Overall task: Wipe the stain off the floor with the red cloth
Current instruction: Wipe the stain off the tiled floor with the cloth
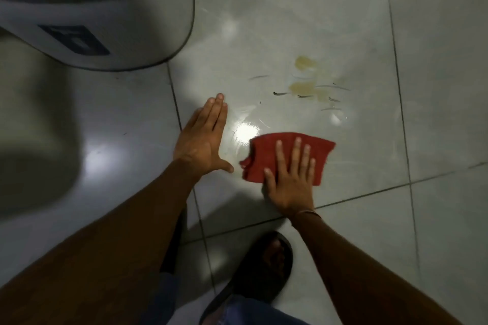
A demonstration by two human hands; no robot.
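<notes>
A red cloth (269, 148) lies flat on the pale tiled floor (435, 87). My right hand (290, 179) presses down on it with fingers spread. My left hand (203, 137) rests flat on the tile just left of the cloth, fingers together, holding nothing. The stain (306, 82) is a yellowish-brown patch with thin dark streaks around it, on the same tile beyond the cloth and a little to the right. The cloth does not touch the stain. Wet smears shine on the tile between my hands.
A large white appliance with a dark lid (111, 21) stands at the upper left, close to my left hand. My foot in a dark sandal (264, 272) is planted below my right wrist. Bare tile stretches to the right and beyond the stain.
</notes>
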